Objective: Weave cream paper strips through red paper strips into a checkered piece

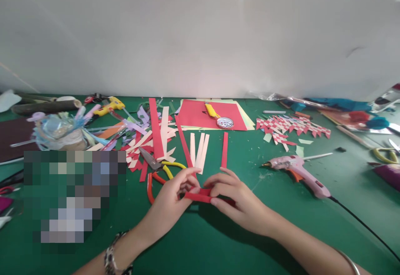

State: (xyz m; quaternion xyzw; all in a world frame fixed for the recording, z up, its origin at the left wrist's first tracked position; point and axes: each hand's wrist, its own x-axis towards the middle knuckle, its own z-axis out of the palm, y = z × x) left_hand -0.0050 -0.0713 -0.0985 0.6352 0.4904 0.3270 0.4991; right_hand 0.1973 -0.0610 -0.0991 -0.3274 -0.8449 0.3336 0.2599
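Observation:
Between my two hands is a red paper strip (200, 197), held just above the green table and folded over lengthwise or doubled; which one I cannot tell. My left hand (179, 189) pinches its left end with thumb and fingers. On the right part, my right hand (231, 193) grips the strip between thumb and fingertips, hiding some of it. Just beyond the fingers lie a long red strip (185, 143), pale strips (198, 152) and another red strip (224, 150). Scissors (156, 164) with yellow and orange handles rest beside my left hand.
A pink glue gun (300, 171) lies right, its cord running to the front. Behind stand paper sheets (187, 112) with a yellow cutter (211, 110) and a bead dish (225, 122). Woven red-and-white pieces (292, 129) lie back right. A yellow glue gun (109, 106) and scraps sit left.

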